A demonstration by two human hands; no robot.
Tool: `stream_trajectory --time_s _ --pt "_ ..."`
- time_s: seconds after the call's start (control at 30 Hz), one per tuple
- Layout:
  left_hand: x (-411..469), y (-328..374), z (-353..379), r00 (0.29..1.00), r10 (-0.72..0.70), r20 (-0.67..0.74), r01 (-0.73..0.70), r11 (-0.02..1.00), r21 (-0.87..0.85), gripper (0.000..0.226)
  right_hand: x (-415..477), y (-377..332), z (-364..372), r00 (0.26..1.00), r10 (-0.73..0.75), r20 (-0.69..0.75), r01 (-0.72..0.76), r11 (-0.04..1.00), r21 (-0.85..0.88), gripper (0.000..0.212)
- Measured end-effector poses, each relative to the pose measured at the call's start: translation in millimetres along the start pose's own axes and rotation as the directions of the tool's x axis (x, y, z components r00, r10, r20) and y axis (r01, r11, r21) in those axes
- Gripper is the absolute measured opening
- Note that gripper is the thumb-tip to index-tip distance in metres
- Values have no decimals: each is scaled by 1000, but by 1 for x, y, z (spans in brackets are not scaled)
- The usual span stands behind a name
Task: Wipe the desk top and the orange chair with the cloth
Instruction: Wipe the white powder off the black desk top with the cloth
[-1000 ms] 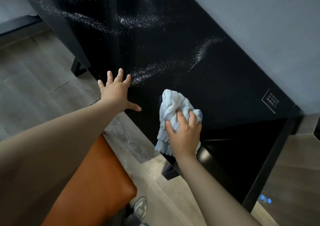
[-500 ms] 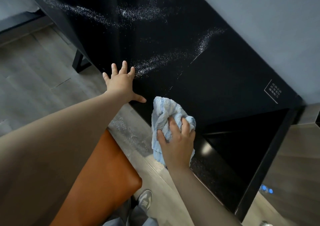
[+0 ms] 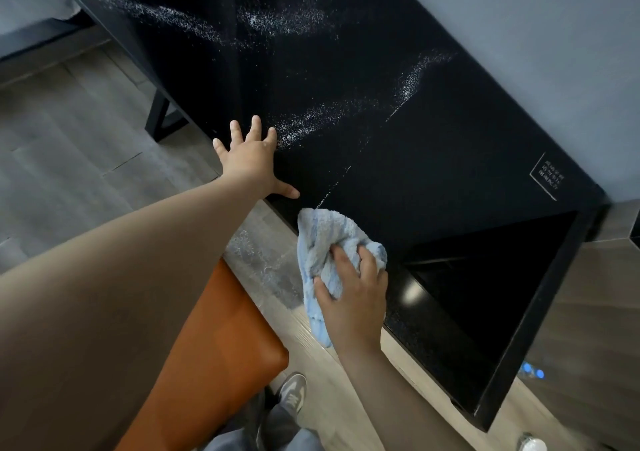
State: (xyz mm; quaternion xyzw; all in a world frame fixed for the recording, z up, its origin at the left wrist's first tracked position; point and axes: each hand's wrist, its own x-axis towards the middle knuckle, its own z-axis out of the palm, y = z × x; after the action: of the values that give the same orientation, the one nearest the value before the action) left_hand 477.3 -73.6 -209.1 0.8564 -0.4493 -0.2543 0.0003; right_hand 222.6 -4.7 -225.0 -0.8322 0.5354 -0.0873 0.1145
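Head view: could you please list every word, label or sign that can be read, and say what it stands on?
Desk top, far right corner: white framed label with several lines of small print, too blurred to read.
Shoe: pale mark on its side, too blurred to tell as a letter.
No other text shows.

The far end of the bench (image 3: 346, 87) was cut off by the top edge. Much of the orange chair (image 3: 221, 346) was hidden by the left forearm (image 3: 104, 294) and cut off by the bottom edge. Part of the cloth (image 3: 322, 239) was covered by the right hand (image 3: 353, 305). The palm of the left hand (image 3: 251, 159) was hidden against the bench. The print on the white label (image 3: 549, 177) was too small to be read. Two blue lights (image 3: 533, 371) were blurred. A white object (image 3: 531, 445), cut by the bottom edge, could not be identified.
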Motion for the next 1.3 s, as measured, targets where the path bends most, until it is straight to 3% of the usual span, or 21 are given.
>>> stream_trajectory --time_s 0.13,0.3,0.6,0.8,1.1,1.3 --pt "-1 0 -1 1000 0 4 0 1000 1 129 -4 0 -8 999 -2 50 -1 998 67 56" --pt "-2 1 -2 1000 1 9 -1 1000 -2 129 -7 10 -35 982 -104 160 80 985 151 54" --pt "-3 1 -3 1000 5 18 -5 1000 -3 129 45 30 -86 992 122 -45 -103 948 302 54" --pt "-3 1 -5 1000 9 24 -9 1000 0 130 98 35 -106 976 189 -106 -138 919 368 52" --pt "-4 0 -17 999 8 50 -11 998 61 121 188 53 -117 973 209 -97 -145 881 450 52" --pt "31 18 -52 998 64 -20 -64 997 33 109 259 73 -119 962 265 -68 -198 845 497 52"
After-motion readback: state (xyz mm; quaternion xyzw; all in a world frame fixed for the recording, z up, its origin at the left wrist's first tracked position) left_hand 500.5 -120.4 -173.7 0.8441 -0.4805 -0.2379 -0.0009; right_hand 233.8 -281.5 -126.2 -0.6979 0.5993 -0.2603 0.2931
